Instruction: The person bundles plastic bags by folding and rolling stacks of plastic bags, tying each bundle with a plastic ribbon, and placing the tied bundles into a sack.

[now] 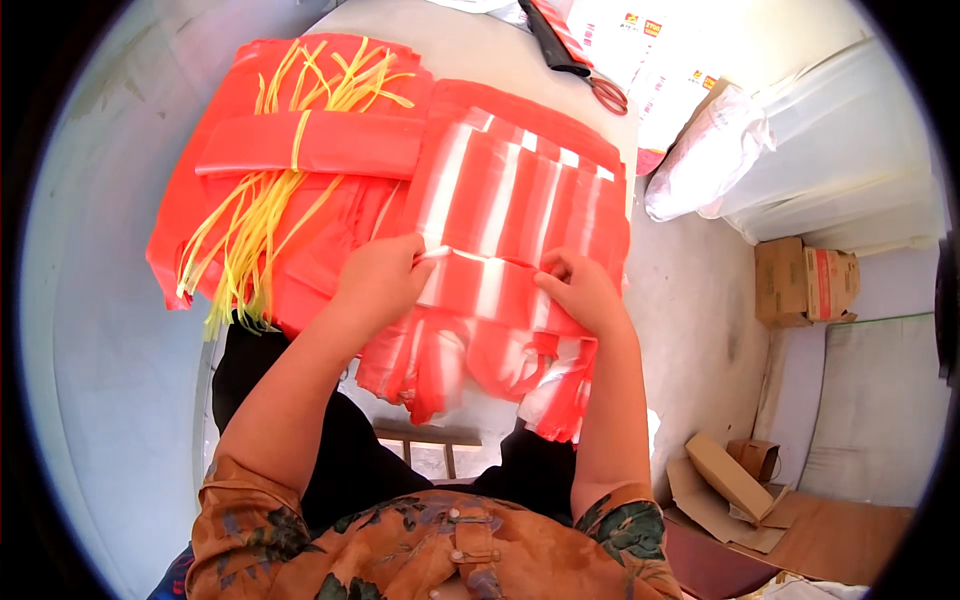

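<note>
A stack of red-and-white striped plastic bags (pixel 520 200) lies on the table in front of me, its handle ends hanging over the near edge. My left hand (pixel 385 275) pinches the white band that crosses the stack at its left side. My right hand (pixel 585 290) presses and grips the same band on the right. To the left lies a pile of plain red bags (pixel 330 145) with a bundle of yellow plastic ties (pixel 260 215) draped across it.
Red-handled scissors (pixel 605 95) lie at the far edge of the table (pixel 470 45). White sacks (pixel 710 150) lean at the right. Cardboard boxes (pixel 805 285) and flattened cardboard (pixel 730 490) sit on the floor to the right.
</note>
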